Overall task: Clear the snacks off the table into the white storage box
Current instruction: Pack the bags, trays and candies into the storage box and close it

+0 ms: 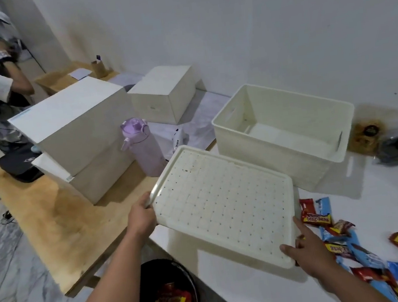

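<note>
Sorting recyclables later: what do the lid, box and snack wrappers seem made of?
Lid: likely matte off-white moulded plastic, shown by its grid of ribs and holes. Storage box: seemingly the same plastic, with a cut-out handle. Snack wrappers: probably glossy printed film, crinkled.

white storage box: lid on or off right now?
Off. The white storage box stands open-topped and looks empty, its bare floor showing. Its lid is held apart in front by the left hand and right hand.

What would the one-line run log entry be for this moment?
left hand: grips lid edge | right hand: holds lid corner | white storage box: open, empty | snack bars: on table
</note>
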